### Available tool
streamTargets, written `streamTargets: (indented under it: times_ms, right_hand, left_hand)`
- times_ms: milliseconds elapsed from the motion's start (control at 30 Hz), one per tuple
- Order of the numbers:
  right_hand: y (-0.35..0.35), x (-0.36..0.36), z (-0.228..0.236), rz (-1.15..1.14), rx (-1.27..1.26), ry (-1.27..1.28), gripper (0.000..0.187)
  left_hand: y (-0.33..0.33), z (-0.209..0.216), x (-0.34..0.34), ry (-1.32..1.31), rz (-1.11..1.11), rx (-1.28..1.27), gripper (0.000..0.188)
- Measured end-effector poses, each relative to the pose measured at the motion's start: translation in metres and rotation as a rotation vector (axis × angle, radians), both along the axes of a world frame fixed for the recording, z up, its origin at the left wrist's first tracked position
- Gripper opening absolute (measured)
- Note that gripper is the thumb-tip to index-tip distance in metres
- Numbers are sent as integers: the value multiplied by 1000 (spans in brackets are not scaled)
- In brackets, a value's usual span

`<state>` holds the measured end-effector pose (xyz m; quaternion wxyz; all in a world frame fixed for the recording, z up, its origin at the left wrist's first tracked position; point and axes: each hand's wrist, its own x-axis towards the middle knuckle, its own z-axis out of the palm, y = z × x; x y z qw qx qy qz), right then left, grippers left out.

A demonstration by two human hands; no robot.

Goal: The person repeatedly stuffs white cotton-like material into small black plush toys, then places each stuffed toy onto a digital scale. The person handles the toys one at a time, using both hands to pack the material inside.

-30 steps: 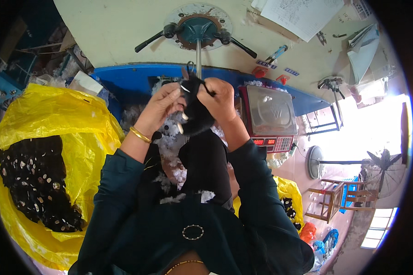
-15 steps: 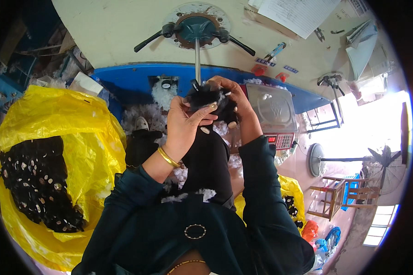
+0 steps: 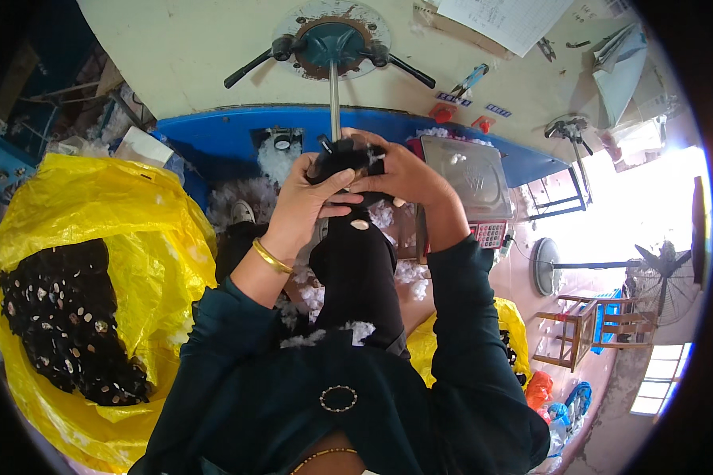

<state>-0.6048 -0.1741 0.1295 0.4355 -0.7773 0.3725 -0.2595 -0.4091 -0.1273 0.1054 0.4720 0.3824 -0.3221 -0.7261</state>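
Note:
Between my hands is a small black plush piece [image 3: 342, 161] with pale patches. It sits at the near end of a thin metal tube [image 3: 334, 99] that comes out of a dark green machine head. My left hand [image 3: 299, 204] is closed on the plush's left side, thumb across the front. My right hand [image 3: 404, 176] grips its right side, with the fingers folded over the top. Whether the tube's tip is inside the plush cannot be made out. The head has two black-handled levers, and a pale oval [image 3: 360, 224] shows just below the hands.
A yellow sack [image 3: 158, 261] at the left holds many black plush pieces [image 3: 63, 317]; a second yellow sack [image 3: 422, 342] lies at the right. Beside my right wrist stands a weighing scale [image 3: 466, 178]. White stuffing [image 3: 281, 162] lies around. Pliers [image 3: 470, 81] rest on the machine top.
My right hand has turned inward and wraps more of the plush, so less of it shows. Both hands stay at the tube's end. The view has shifted slightly.

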Motion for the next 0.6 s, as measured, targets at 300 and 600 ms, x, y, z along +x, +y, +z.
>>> streamTargets:
  times_ms: [300,600]
  right_hand:
    - [7,28,-33,-234,-234,-82,89]
    - [37,98,-25,-471,-258,-276,99]
  left_hand:
    - [-29,-13,13,-78,9,-161,42]
    - [-23,12,67,-221,78,-195,37]
